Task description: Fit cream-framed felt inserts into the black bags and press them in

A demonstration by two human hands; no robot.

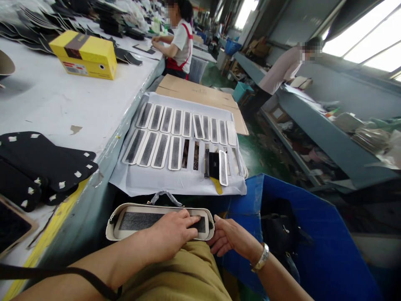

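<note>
A cream-coloured handbag (pixel 110 228) rests across my lap, its long opening facing up and a plastic-wrapped handle (pixel 166 196) at its far side. Inside its rim lies a pale-edged panel with a dark grey strip (pixel 140 220). My left hand (pixel 175 229) lies over the panel, fingers stretched out and pressing on its right part. At the bag's right end is my right hand (pixel 227 237), thumb by the rim and fingers curled below, gripping that end. Beyond the bag, similar panels (pixel 144 149) lie in two rows on a grey-white sheet (pixel 150 179).
A black-and-yellow tool (pixel 214 167) lies among the panels. To the right stands a blue bin (pixel 313 238) holding black bags (pixel 278 223). On the left table (pixel 46 100) are a yellow box (pixel 86 54) and black cut pieces (pixel 59 161). Two people (pixel 181 42) work farther off.
</note>
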